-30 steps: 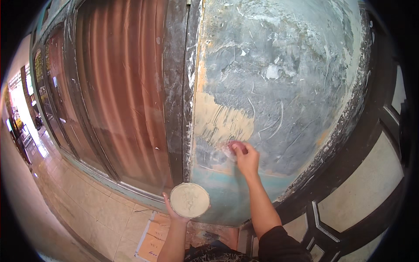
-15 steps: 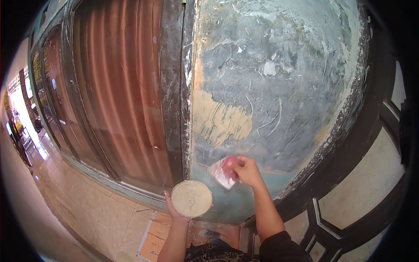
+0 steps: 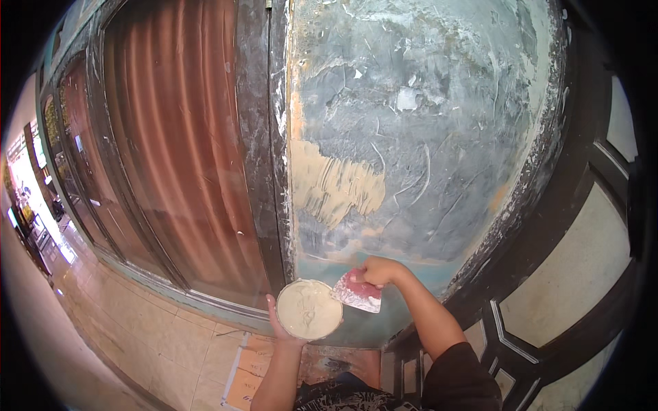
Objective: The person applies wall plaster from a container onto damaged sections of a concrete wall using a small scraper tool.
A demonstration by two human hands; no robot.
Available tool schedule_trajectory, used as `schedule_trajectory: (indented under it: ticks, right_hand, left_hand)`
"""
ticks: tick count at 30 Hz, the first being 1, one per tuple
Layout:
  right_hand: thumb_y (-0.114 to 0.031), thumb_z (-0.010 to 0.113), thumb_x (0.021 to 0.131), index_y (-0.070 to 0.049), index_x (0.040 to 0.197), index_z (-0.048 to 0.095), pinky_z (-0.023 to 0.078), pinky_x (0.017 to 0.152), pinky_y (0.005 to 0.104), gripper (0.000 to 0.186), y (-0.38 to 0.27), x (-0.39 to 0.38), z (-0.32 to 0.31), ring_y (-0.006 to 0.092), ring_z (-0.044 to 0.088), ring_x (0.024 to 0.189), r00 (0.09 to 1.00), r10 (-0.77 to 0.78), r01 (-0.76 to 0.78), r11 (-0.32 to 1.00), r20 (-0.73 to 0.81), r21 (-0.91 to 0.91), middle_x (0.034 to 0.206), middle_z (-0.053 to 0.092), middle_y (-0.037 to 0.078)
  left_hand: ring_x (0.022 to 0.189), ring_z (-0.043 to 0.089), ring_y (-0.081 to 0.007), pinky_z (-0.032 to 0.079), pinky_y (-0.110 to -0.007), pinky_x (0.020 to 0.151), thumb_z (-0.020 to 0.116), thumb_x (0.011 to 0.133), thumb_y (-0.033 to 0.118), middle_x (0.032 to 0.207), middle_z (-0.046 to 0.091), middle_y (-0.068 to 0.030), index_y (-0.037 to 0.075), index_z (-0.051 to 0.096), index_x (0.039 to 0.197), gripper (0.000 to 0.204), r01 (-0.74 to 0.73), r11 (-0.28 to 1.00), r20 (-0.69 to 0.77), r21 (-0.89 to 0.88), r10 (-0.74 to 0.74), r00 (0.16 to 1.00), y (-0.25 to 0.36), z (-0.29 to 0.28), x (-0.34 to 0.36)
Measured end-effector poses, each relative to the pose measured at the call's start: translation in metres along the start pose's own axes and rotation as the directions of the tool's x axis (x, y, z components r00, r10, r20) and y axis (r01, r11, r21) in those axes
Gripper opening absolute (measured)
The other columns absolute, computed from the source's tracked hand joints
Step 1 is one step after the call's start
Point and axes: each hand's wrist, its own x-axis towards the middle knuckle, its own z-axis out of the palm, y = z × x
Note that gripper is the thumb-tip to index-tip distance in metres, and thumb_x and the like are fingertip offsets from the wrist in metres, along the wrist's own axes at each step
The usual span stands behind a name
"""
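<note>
My left hand (image 3: 275, 320) is wrapped round the side of a round tub of cream-coloured putty (image 3: 310, 309), holding it up in front of the wall. The putty's surface is smooth with some ridges in its middle. In my right hand (image 3: 379, 272) is a red putty scraper (image 3: 357, 290), its flat blade smeared with white putty. One corner of the blade is at the tub's right rim; I cannot tell whether it touches. Ahead, the grey patchy wall (image 3: 439, 137) carries a fresh beige putty patch (image 3: 338, 183) with streaked edges.
At left, a dark-framed window (image 3: 253, 137) has a reddish-brown curtain (image 3: 175, 137) behind glass. A dark panelled wooden piece (image 3: 548, 294) stands at right. Below lie floor tiles (image 3: 157, 342), an orange cardboard sheet (image 3: 247, 373) and a stained reddish slab (image 3: 343, 359).
My right hand has brought the scraper down from in front of the wall to the tub's rim. The tub sits slightly further right in view, while the wall has shifted left.
</note>
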Motion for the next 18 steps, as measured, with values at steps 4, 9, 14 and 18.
schedule_trajectory:
  ticks: [4, 9, 14, 18]
  right_hand:
    - [-0.041, 0.076, 0.093, 0.004, 0.085, 0.074, 0.05, 0.059, 0.0484, 0.046, 0.018, -0.012, -0.011, 0.0348, 0.068, 0.063, 0.959, -0.072, -0.002, 0.966, -0.275, -0.26, 0.073, 0.071, 0.022]
    - [-0.026, 0.075, 0.095, 0.001, 0.107, 0.069, 0.055, 0.077, 0.0531, 0.03, -0.027, -0.062, -0.008, 0.0463, 0.071, 0.085, 0.682, -0.395, 0.284, 0.918, -0.616, -0.275, 0.091, 0.073, 0.025]
    - [-0.013, 0.075, 0.089, -0.007, 0.114, 0.066, 0.055, 0.077, 0.0474, 0.027, -0.038, -0.092, 0.002, 0.0387, 0.068, 0.088, 0.39, -0.823, 0.519, 0.567, -0.413, -0.64, 0.11, 0.068, 0.013]
    - [-0.009, 0.073, 0.08, -0.012, 0.116, 0.069, 0.053, 0.083, 0.042, 0.036, -0.05, -0.118, 0.0, 0.0295, 0.065, 0.098, 0.339, -0.93, 0.461, 0.294, -0.14, -0.837, 0.122, 0.064, 0.006]
  left_hand:
    - [0.138, 0.05, -0.0502, 0.042, -0.079, 0.105, 0.035, 0.096, 0.085, 0.158, 0.046, -0.0216, 0.01, 0.046, 0.155, 0.096, 0.077, 0.995, 0.08, -0.068, -0.071, 0.994, -0.002, 0.019, -0.005]
    - [0.139, 0.048, -0.0536, 0.038, -0.087, 0.101, 0.034, 0.093, 0.088, 0.16, 0.044, -0.0219, 0.012, 0.047, 0.155, 0.099, 0.048, 0.995, 0.053, -0.082, -0.044, 0.998, 0.009, 0.044, -0.006]
    - [0.139, 0.043, -0.0598, 0.031, -0.095, 0.096, 0.04, 0.09, 0.089, 0.162, 0.039, -0.025, 0.012, 0.043, 0.158, 0.102, 0.052, 0.995, 0.038, -0.083, -0.049, 0.998, 0.014, 0.07, 0.007]
    - [0.138, 0.048, -0.0552, 0.037, -0.085, 0.102, 0.038, 0.092, 0.088, 0.16, 0.043, -0.0252, 0.006, 0.045, 0.155, 0.103, 0.077, 0.99, 0.06, -0.114, -0.071, 0.996, 0.027, 0.087, 0.016]
